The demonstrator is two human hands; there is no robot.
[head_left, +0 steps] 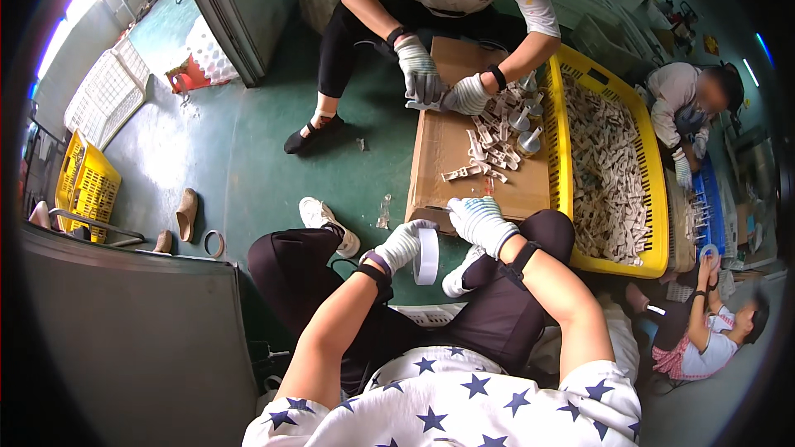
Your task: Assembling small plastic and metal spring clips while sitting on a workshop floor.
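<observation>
My left hand [402,244], in a white knit glove, holds a white roll of tape [426,256] upright just below the near edge of a flat cardboard sheet [447,149]. Close to the roll on its right, my gloved right hand [480,222] has curled fingers and rests at the cardboard's near edge; whether it pinches the tape end I cannot tell. Small white plastic parts [489,145] lie scattered on the cardboard.
A person opposite works with both gloved hands [443,83] over the cardboard. A yellow crate [654,265] full of white parts stands to the right. Two more people sit at the right. Another tape roll [214,242] and shoes lie on the green floor at left.
</observation>
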